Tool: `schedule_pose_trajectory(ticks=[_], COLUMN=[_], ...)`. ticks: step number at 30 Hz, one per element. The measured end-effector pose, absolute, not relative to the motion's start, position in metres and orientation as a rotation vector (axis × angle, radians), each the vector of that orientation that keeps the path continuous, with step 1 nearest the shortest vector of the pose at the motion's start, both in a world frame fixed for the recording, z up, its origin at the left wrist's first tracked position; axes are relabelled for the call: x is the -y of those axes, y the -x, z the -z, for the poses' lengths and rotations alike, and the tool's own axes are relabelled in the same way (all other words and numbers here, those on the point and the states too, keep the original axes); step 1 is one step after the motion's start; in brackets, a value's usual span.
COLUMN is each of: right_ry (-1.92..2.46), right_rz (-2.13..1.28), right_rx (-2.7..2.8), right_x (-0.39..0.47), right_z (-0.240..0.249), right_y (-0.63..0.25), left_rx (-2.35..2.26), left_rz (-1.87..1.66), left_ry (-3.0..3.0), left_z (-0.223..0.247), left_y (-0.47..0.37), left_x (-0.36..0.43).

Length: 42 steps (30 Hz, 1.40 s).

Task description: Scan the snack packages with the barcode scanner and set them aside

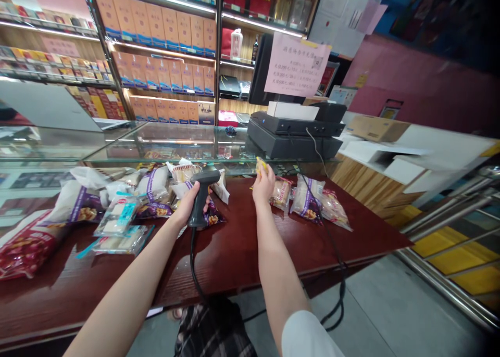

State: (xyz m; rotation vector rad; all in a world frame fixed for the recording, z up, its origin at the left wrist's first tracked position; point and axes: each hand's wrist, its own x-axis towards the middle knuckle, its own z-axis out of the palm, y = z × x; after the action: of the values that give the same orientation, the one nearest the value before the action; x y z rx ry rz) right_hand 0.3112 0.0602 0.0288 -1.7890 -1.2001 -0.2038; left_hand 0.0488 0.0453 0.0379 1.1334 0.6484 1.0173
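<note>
My left hand point(189, 205) is wrapped round the handle of a black corded scanner point(201, 198), above the packages at the centre left. Farther right, my right hand point(264, 184) has its fingers closed on a small yellow packet point(261, 165), near the counter's glass edge. Just right of that hand lies a red and clear food packet point(280, 193), then a purple and white bag point(307, 198) and another clear bag point(335, 208). Several purple and white bags point(82, 203), blue-trimmed packs point(119, 214) and a large red bag point(29, 242) lie on the left.
The dark red wooden table point(230, 253) meets a glass counter point(167, 138) behind. A black register point(295, 138) with a monitor stands back right. The scanner cord point(194, 268) hangs toward me; another black cable point(336, 253) drops over the right side. Metal rails point(449, 216) are far right.
</note>
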Motion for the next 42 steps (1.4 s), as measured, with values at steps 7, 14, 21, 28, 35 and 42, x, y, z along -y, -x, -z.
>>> schedule_pose_trajectory(ticks=[7, 14, 21, 28, 35, 42], right_ry=[2.112, 2.083, 1.907, 1.562, 1.508, 1.586], right_rz=[0.098, 0.108, 0.093, -0.190, -0.429, -0.474], right_rx=[1.353, 1.224, 1.212, 1.713, 1.892, 1.591], right_x=[-0.056, -0.052, -0.055, -0.065, -0.067, -0.077], right_z=[-0.018, -0.030, -0.033, -0.024, -0.009, -0.001], right_y=[-0.311, -0.308, -0.306, -0.252, -0.229, -0.240], left_rx=[-0.655, -0.644, -0.635, -0.575, -0.517, -0.506], left_rz=[-1.014, -1.013, -1.013, -1.042, -1.077, -1.088], left_ry=[-1.152, -1.149, -1.139, -0.988, -0.841, -0.818], left_z=[-0.037, -0.038, -0.037, -0.041, -0.045, -0.046], left_y=[-0.047, -0.048, -0.049, -0.045, -0.044, -0.044], left_x=[-0.047, -0.046, -0.046, -0.048, -0.050, -0.049])
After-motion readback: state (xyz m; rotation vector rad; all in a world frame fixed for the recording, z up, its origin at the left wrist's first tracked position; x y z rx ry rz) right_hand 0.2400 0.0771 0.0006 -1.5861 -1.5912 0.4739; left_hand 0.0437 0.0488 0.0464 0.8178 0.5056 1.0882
